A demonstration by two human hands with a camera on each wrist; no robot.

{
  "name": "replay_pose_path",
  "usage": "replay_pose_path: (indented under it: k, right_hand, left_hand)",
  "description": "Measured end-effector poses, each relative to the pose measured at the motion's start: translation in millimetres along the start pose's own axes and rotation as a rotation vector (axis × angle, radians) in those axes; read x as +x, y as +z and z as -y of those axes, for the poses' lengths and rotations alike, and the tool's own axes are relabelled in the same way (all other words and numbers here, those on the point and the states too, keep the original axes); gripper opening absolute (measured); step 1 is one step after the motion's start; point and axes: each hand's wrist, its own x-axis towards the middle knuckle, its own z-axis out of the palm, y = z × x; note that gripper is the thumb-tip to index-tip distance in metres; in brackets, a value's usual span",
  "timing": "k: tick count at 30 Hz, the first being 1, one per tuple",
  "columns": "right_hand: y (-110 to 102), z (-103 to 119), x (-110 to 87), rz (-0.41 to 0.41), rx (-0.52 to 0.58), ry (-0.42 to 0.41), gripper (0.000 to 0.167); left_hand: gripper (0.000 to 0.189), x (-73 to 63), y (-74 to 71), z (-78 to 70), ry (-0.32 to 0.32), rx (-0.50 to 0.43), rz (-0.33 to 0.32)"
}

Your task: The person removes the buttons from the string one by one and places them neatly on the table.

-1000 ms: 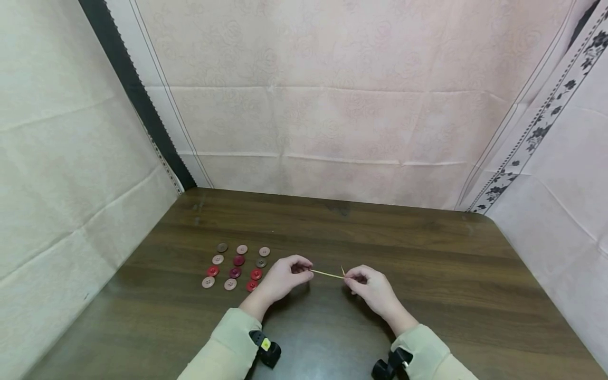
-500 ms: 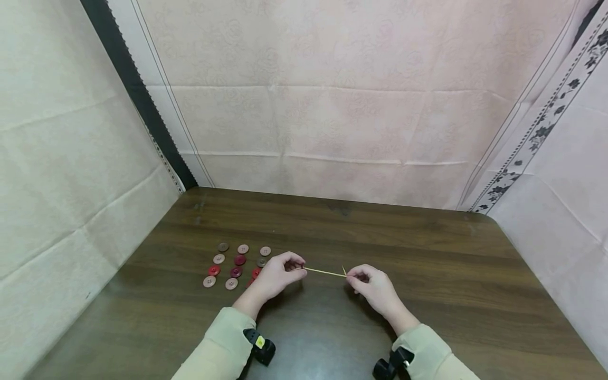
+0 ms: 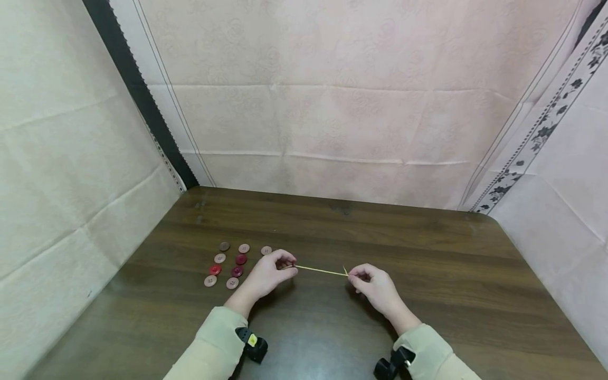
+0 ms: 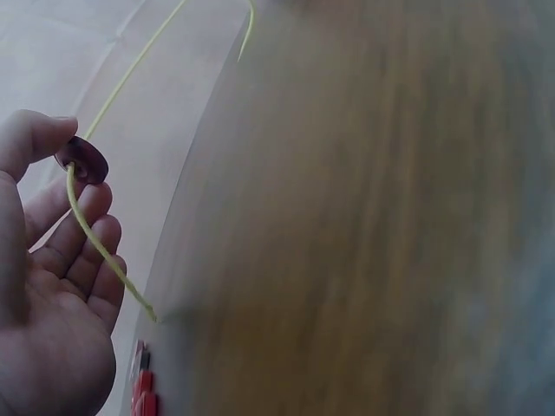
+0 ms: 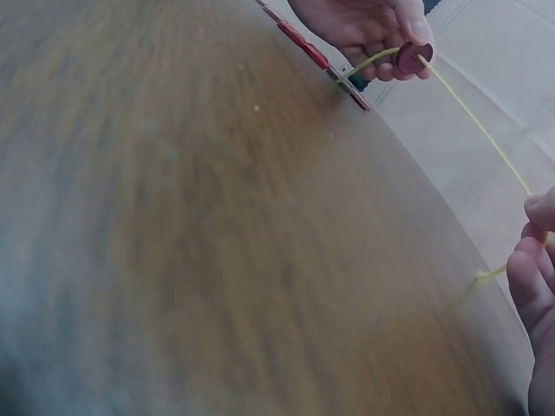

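Observation:
My left hand [image 3: 267,274] pinches a dark maroon button [image 4: 88,161] between thumb and fingers. A yellow string [image 3: 319,271] passes through the button, and a short tail hangs from it past the fingers in the left wrist view. Across from it, my right hand [image 3: 375,287] pinches the string near its other end, with a short piece sticking up past the fingertips. Between the two hands the string runs taut. From the right wrist view, the threaded button [image 5: 414,58] shows at the left hand's fingertips, and the right hand [image 5: 539,299] is partly cut off.
Several loose buttons lie in rough columns on the wooden table [image 3: 427,253] left of my left hand, among them a red button [image 3: 215,269] and a pink button [image 3: 244,248]. My left hand covers some of them. Cloth hangs [image 3: 309,121] enclose the table.
My left hand has moved left with the button, covering more of the loose buttons. A longer stretch of string now shows between the hands. The right hand has hardly moved.

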Motion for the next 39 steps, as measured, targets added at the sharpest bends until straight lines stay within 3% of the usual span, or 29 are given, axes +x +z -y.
replay_pose_path:
  k: [17,26,39]
  right_hand:
    - [-0.4,-1.6,-0.2,-0.012,0.002,-0.012,0.005]
    - [-0.9,2.9,-1.4,-0.007,0.010,0.007,0.005]
    - [-1.4,4.1,-1.3,-0.008,0.002,-0.002,0.004]
  left_hand:
    - [0.020,-7.3,-19.5,12.1,-0.048,0.032,-0.068]
    - [0.020,-13.0,-25.9,17.7,-0.118,0.010,-0.103]
    - [0.020,-19.9,-44.5,21.9,-0.068,0.045,-0.132]
